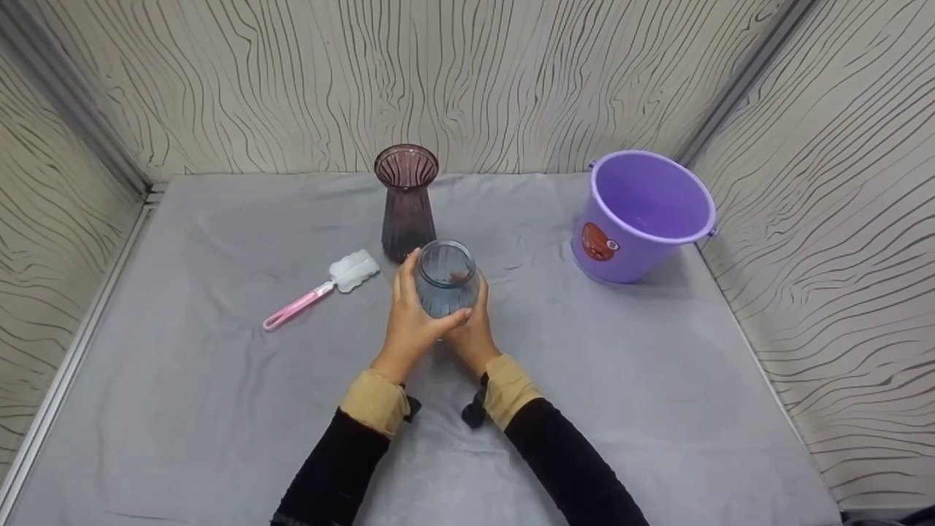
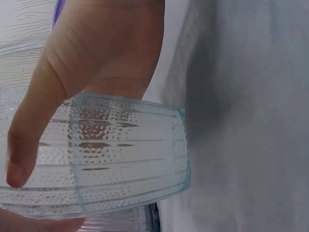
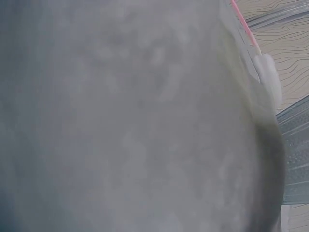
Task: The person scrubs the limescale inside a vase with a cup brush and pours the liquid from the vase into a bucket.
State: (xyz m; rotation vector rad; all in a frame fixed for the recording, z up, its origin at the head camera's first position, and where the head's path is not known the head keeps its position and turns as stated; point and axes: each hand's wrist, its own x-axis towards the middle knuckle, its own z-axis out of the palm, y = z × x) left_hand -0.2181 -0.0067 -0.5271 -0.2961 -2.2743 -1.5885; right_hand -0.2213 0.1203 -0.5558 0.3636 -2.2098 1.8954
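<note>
A bluish clear ribbed glass vase stands mouth up between the two hands in the head view. My left hand grips its left side, thumb across the front. The right hand holds the right side, partly hidden behind the left thumb. In the left wrist view, the left hand wraps the dimpled glass vase, whose base appears raised off the cloth. Just behind it is a purple ribbed glass vase. The right wrist view is mostly blurred grey, with the glass vase at its right edge.
Left of the vases lies a brush with a pink handle and a white head. A purple bucket with a red sticker stands at the back right. Grey cloth covers the table; patterned walls enclose the back and sides.
</note>
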